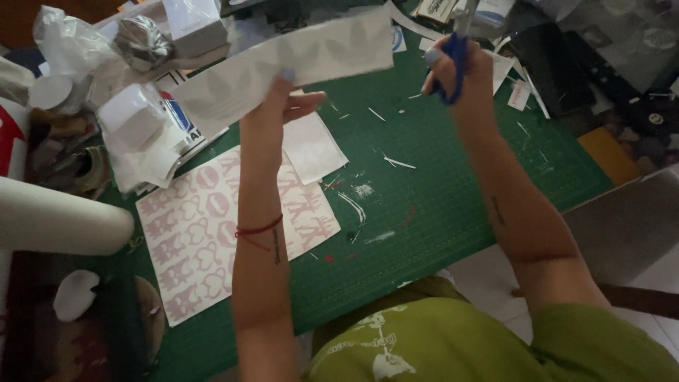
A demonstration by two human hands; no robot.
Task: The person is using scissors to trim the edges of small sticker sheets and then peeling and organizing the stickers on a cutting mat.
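— While raised over green cutting mat (438,191): left hand (286,106) pinching long white strip (283,60), at 11 o'clock.
— Right hand (460,67)?
— Closed around blue-handled scissors (456,64), at 1 o'clock.

Long white strip (283,60), blue-handled scissors (455,64)

A single camera worn on the person's head looks steeply down over the chest and both raised forearms onto a green cutting mat (438,184). It sits close, so the arms fill the near middle, while the cluttered far edge of the table (622,152) runs along the top.
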